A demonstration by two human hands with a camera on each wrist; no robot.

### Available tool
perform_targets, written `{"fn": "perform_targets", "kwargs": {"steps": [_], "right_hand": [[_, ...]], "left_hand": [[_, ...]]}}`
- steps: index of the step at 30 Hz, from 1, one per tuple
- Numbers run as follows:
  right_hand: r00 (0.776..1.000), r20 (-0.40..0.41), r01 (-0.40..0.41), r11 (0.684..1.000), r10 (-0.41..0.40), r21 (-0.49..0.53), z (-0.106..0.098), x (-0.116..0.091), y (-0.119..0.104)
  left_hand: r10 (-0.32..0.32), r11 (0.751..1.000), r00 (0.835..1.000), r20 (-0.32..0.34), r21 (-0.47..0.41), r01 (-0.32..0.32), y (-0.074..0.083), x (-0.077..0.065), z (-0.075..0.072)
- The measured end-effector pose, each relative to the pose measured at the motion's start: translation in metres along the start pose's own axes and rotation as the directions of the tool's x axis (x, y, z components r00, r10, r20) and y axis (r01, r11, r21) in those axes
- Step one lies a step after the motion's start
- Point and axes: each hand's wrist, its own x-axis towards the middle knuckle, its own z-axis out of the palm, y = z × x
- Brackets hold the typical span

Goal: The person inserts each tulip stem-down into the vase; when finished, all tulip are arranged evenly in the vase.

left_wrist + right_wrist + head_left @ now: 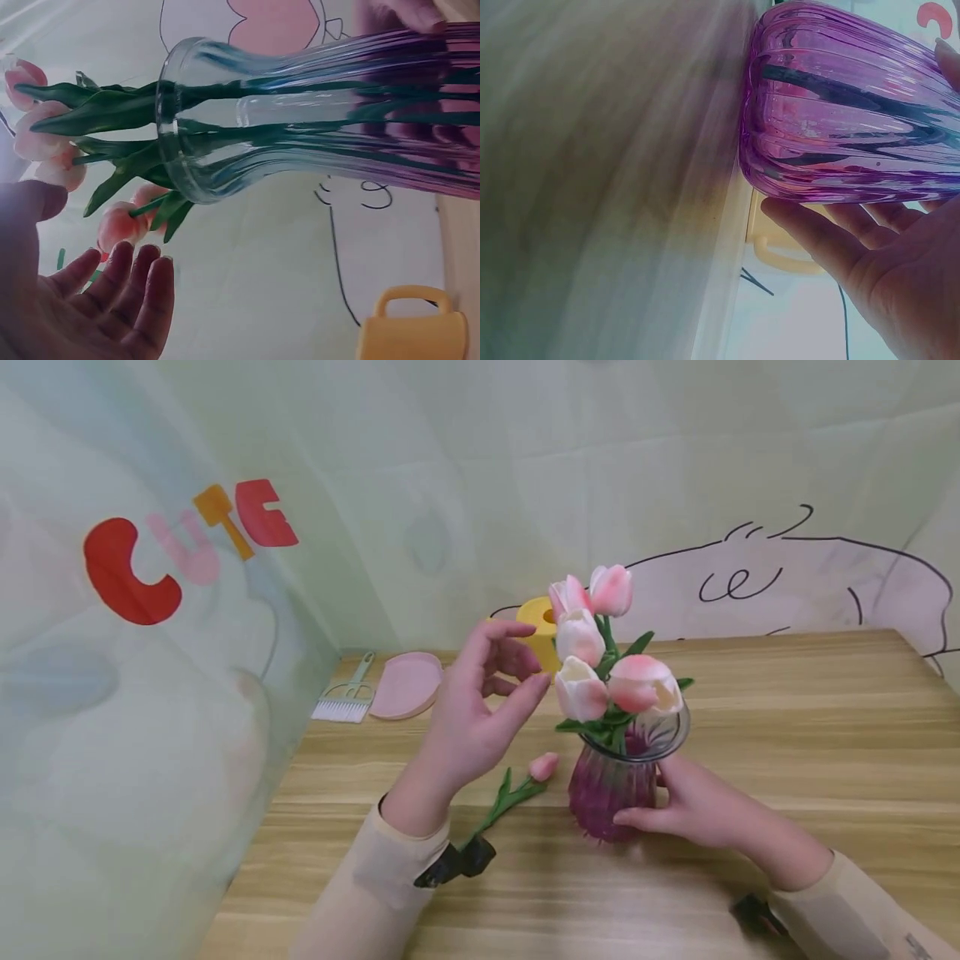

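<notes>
A glass vase (611, 789), clear at the flared rim and purple below, stands upright on the table. Several pink-and-white artificial tulips (581, 689) stand in it, their green stems (300, 97) visible through the glass. My right hand (697, 806) holds the vase low on its right side, thumb in front and the other fingers partly hidden behind. Just left of the blooms, my left hand (495, 697) is raised with loosely bent fingers and holds nothing. In the left wrist view its fingertips (120, 255) are close to a lower bloom. A single tulip (517, 793) lies on the table below the left hand.
Behind the tulips stands a yellow object (536, 610) with a handle, partly hidden. A pink dustpan (408, 685) and a small pale green brush (348, 693) lie at the table's back left. Printed curtains (450, 485) border the wooden table (810, 727) at the left and back.
</notes>
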Motion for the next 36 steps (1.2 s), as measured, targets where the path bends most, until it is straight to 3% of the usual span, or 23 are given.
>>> {"fn": "perform_targets", "kwargs": {"steps": [7, 9, 10, 11, 12, 14, 16, 17, 18, 20, 23, 30, 36], "right_hand": [[0.999, -0.007, 0.032, 0.999, -0.032, 0.002, -0.001, -0.002, 0.0], [0.999, -0.008, 0.032, 0.999, -0.032, 0.003, -0.001, -0.002, 0.0], [1.0, -0.006, 0.029, 1.0, -0.029, 0.003, -0.001, -0.002, 0.0], [1.0, -0.005, 0.028, 1.0, -0.028, 0.001, -0.001, -0.002, 0.001], [1.0, -0.005, 0.021, 1.0, -0.021, 0.002, 0.0, -0.002, 0.0], [1.0, -0.003, 0.014, 1.0, -0.014, 0.003, 0.0, -0.002, 0.001], [1.0, -0.001, 0.008, 1.0, -0.008, -0.004, -0.001, -0.002, 0.0], [1.0, -0.002, 0.002, 1.0, -0.002, -0.006, -0.001, -0.002, 0.001], [1.0, -0.001, 0.002, 1.0, -0.002, -0.009, -0.002, -0.002, 0.0], [1.0, 0.005, -0.005, 1.0, 0.005, -0.015, -0.003, -0.002, 0.0], [1.0, 0.011, -0.004, 1.0, 0.004, -0.012, -0.003, -0.001, 0.0], [1.0, 0.005, 0.003, 1.0, -0.003, -0.006, -0.004, 0.0, -0.001], [1.0, 0.003, 0.025, 1.0, -0.025, -0.008, -0.001, 0.0, -0.001]], "left_hand": [[-0.066, 0.994, 0.997, 0.032, 0.09, 0.063, -0.019, -0.027, -0.004], [-0.123, 0.982, 0.99, 0.063, 0.155, 0.112, -0.025, -0.036, -0.008], [-0.171, 0.963, 0.98, 0.097, 0.225, 0.146, -0.029, -0.041, -0.011], [-0.234, 0.933, 0.961, 0.144, 0.311, 0.181, -0.032, -0.046, -0.014], [-0.3, 0.89, 0.932, 0.206, 0.411, 0.196, -0.035, -0.051, -0.017], [-0.428, 0.78, 0.844, 0.322, 0.603, 0.166, -0.044, -0.064, -0.023], [-0.522, 0.684, 0.757, 0.394, 0.723, 0.096, -0.055, -0.078, -0.026], [-0.557, 0.658, 0.72, 0.415, 0.749, 0.078, -0.06, -0.085, -0.027], [-0.581, 0.641, 0.694, 0.425, 0.764, 0.069, -0.065, -0.092, -0.028], [-0.617, 0.619, 0.666, 0.418, 0.781, 0.084, -0.072, -0.105, -0.03], [-0.644, 0.606, 0.648, 0.405, 0.788, 0.109, -0.075, -0.118, -0.033], [-0.659, 0.568, 0.643, 0.389, 0.818, 0.088, -0.074, -0.126, -0.033], [-0.661, 0.592, 0.644, 0.385, 0.795, 0.132, -0.075, -0.129, -0.037]]}}
